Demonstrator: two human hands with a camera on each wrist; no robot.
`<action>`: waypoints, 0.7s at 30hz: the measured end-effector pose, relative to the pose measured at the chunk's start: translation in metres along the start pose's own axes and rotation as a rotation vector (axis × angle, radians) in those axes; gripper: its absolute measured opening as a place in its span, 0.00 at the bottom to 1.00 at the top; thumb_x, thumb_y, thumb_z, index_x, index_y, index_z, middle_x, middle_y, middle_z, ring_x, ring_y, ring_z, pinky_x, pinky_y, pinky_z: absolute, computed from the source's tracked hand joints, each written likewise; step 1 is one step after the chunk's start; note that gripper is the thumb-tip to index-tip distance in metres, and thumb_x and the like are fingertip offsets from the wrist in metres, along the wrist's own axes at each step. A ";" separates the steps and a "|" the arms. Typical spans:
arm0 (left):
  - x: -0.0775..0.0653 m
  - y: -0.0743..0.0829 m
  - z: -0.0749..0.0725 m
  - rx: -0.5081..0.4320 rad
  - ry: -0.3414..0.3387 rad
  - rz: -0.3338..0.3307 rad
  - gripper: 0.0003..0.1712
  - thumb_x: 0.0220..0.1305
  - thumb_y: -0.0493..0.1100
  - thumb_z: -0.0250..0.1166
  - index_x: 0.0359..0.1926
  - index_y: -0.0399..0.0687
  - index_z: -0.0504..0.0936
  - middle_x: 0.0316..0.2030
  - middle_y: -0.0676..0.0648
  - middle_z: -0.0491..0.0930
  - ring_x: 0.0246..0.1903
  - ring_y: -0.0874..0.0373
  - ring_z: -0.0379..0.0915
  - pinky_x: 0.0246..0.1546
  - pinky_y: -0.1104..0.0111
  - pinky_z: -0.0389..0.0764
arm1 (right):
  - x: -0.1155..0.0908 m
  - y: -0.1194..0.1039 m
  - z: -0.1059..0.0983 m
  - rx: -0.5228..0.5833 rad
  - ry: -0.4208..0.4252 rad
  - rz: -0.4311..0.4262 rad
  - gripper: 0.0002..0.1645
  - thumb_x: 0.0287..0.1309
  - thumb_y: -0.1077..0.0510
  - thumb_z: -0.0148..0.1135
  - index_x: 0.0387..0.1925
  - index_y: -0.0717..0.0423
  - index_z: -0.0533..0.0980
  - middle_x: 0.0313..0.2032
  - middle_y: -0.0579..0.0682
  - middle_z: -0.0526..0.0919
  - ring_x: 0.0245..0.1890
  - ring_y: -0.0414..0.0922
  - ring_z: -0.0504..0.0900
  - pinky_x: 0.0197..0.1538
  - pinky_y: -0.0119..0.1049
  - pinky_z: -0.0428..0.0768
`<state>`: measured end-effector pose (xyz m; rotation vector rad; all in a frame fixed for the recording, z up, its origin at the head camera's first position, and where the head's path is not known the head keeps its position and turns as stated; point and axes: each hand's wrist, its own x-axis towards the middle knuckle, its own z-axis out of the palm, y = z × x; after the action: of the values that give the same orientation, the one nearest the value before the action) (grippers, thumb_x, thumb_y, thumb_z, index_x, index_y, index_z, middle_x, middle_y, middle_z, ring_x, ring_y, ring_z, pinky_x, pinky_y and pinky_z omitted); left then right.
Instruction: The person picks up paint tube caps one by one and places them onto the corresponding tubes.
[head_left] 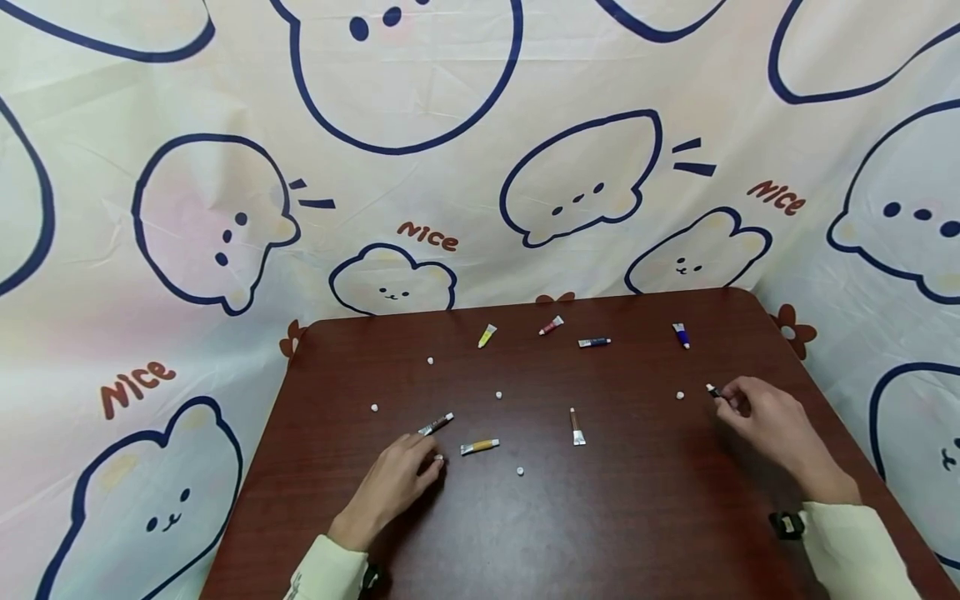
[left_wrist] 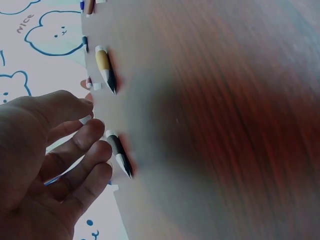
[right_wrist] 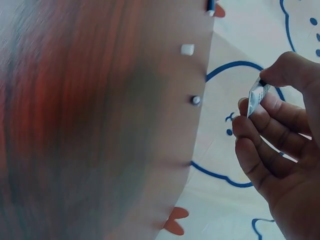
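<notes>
In the head view, my left hand (head_left: 396, 477) is low over the table at left, pinching a small white cap (left_wrist: 86, 119) between thumb and fingertip. Just beyond its fingers lies a dark brown paint tube (head_left: 437, 424), with an ochre paint tube (head_left: 480, 447) to the right. Over on the right side, my right hand (head_left: 772, 425) holds a black paint tube (head_left: 714, 391) between thumb and fingers, its white tip pointing left. The flat silvery end of that tube shows in the right wrist view. A loose white cap (head_left: 680, 396) lies left of it.
Yellow (head_left: 487, 336), red (head_left: 551, 326), dark blue (head_left: 595, 342) and violet-blue (head_left: 681, 335) tubes lie along the far part of the brown table (head_left: 645, 533). A brown tube (head_left: 576, 427) lies mid-table. Several white caps (head_left: 498, 395) are scattered about. A printed curtain (head_left: 465, 200) hangs behind.
</notes>
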<state>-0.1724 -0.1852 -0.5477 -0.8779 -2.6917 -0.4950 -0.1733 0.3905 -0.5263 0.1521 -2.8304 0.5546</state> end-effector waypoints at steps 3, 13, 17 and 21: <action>0.001 0.001 0.000 -0.006 -0.006 -0.006 0.08 0.65 0.37 0.77 0.39 0.48 0.84 0.34 0.54 0.84 0.34 0.58 0.77 0.36 0.62 0.82 | 0.002 -0.009 -0.002 0.005 0.020 -0.037 0.09 0.61 0.61 0.77 0.36 0.58 0.82 0.30 0.46 0.82 0.30 0.39 0.75 0.31 0.36 0.75; 0.008 0.006 0.001 -0.034 0.007 -0.007 0.07 0.65 0.37 0.77 0.39 0.49 0.86 0.34 0.54 0.85 0.35 0.59 0.78 0.36 0.62 0.82 | 0.004 -0.031 -0.002 0.042 0.018 -0.076 0.09 0.61 0.62 0.77 0.36 0.55 0.81 0.31 0.44 0.80 0.29 0.36 0.73 0.30 0.34 0.75; 0.011 0.010 0.002 -0.059 0.000 -0.015 0.08 0.65 0.36 0.78 0.39 0.49 0.86 0.32 0.55 0.84 0.34 0.61 0.76 0.36 0.64 0.81 | 0.003 -0.036 0.001 0.054 -0.001 -0.083 0.10 0.61 0.62 0.78 0.37 0.55 0.81 0.31 0.44 0.80 0.30 0.37 0.74 0.31 0.33 0.75; 0.014 0.012 0.003 -0.081 0.001 -0.018 0.10 0.64 0.37 0.80 0.40 0.48 0.85 0.31 0.56 0.83 0.33 0.62 0.73 0.34 0.68 0.79 | 0.003 -0.042 0.003 0.059 -0.005 -0.115 0.10 0.60 0.62 0.79 0.37 0.54 0.81 0.32 0.43 0.80 0.30 0.36 0.74 0.31 0.33 0.76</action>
<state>-0.1767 -0.1680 -0.5432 -0.8747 -2.6979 -0.6122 -0.1703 0.3507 -0.5135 0.3257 -2.7891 0.6132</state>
